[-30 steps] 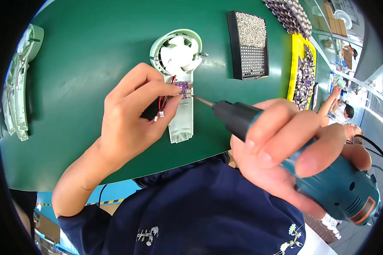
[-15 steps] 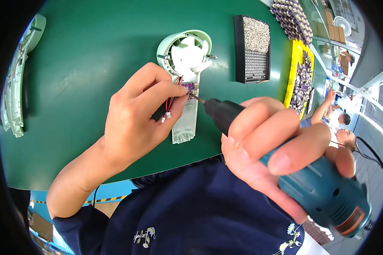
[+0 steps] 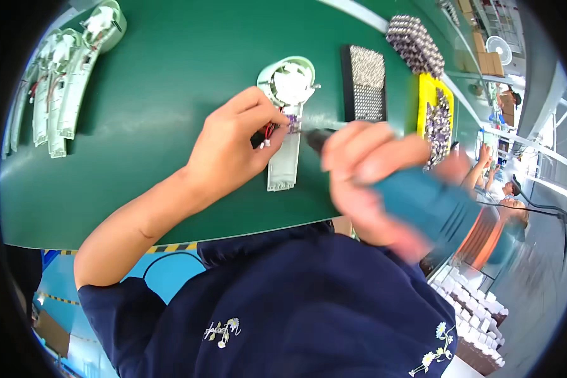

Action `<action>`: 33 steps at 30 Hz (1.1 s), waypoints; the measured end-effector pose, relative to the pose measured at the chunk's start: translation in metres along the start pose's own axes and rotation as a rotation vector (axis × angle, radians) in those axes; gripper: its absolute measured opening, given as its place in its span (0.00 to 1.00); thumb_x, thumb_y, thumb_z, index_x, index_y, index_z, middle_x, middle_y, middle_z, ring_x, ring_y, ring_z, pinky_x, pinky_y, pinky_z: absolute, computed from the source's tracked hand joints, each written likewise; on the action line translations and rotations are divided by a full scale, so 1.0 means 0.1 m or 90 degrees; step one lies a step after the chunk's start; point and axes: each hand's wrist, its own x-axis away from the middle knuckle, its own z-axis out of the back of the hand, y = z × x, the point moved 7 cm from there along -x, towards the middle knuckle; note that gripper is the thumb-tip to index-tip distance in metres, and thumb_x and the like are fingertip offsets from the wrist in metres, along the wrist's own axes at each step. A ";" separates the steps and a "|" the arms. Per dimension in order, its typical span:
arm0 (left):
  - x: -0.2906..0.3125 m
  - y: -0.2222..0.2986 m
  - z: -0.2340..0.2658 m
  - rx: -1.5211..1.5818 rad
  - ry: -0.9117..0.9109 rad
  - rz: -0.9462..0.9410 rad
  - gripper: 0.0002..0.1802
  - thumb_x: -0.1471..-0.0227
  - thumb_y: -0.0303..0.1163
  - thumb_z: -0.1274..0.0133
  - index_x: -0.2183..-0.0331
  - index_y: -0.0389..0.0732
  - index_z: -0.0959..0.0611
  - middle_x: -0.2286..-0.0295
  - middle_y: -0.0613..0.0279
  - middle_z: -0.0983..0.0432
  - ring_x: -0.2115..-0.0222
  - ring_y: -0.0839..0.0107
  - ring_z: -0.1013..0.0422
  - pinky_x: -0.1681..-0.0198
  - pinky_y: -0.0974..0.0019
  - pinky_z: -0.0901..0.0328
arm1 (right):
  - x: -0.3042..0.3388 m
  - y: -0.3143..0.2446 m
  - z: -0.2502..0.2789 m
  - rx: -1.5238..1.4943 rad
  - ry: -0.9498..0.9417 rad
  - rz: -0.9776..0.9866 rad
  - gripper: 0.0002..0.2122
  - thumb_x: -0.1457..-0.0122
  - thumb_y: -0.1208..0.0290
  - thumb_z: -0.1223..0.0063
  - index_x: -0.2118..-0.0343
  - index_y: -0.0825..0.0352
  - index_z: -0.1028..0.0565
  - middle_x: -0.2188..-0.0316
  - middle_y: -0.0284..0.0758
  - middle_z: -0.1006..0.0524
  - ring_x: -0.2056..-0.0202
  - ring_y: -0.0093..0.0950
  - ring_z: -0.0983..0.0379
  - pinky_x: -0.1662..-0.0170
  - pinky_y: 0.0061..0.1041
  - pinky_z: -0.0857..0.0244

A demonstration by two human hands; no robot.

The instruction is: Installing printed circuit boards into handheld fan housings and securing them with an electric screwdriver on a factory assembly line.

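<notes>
Green table (image 3: 183,63) beneath fan (image 3: 291,85); white blades inside pale green housing. Handle (image 3: 283,167) joined to fan, extending straight below it. Purple board (image 3: 293,124) located on handle, just below fan.

Left hand (image 3: 236,138): positioned left of and below fan. Thumb and forefinger together, clamped on left edge of board; remaining fingers curled. Red and black wires (image 3: 269,131) beside these fingertips, below fan, ending in white plugs (image 3: 265,143).

Right hand (image 3: 359,170): positioned right of and below fan, blurred. Fingers wrapped around teal driver (image 3: 428,201) and clamped on its body. Black nose (image 3: 319,140) directed toward board, below and right of fan. Contact between driver tip and board: cannot tell, owing to blur.

Surroundings: black tray (image 3: 346,82) of small metallic parts right of fan; yellow bin (image 3: 423,116) of loose boards farther right of fan; stack (image 3: 416,45) of small parts above and right of fan; pale green shells (image 3: 75,94) in a row, well left of fan.
</notes>
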 end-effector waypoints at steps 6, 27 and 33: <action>-0.01 0.05 -0.02 0.013 -0.041 0.027 0.10 0.50 0.20 0.37 0.63 0.37 0.18 0.69 0.59 0.26 0.73 0.65 0.24 0.69 0.64 0.28 | 1.01 -0.49 1.50 0.439 0.626 -0.272 0.34 0.31 0.56 0.47 0.30 0.65 0.49 0.63 0.36 0.27 0.73 0.23 0.31 0.73 0.23 0.35; -0.04 -0.02 0.03 0.054 -0.063 0.064 0.21 0.56 0.13 0.38 0.58 0.34 0.22 0.66 0.56 0.25 0.67 0.65 0.24 0.59 0.64 0.23 | 0.23 0.49 -0.03 0.447 -0.118 -0.333 0.12 0.45 0.86 0.38 0.58 0.68 0.17 0.56 0.36 0.21 0.65 0.27 0.20 0.64 0.24 0.27; -0.04 -0.02 0.05 0.008 -0.063 0.034 0.19 0.55 0.20 0.35 0.58 0.39 0.20 0.68 0.59 0.26 0.70 0.62 0.23 0.68 0.62 0.26 | 0.24 0.64 -0.03 0.426 -0.187 -0.330 0.08 0.46 0.86 0.38 0.62 0.71 0.19 0.61 0.40 0.20 0.64 0.33 0.20 0.61 0.27 0.26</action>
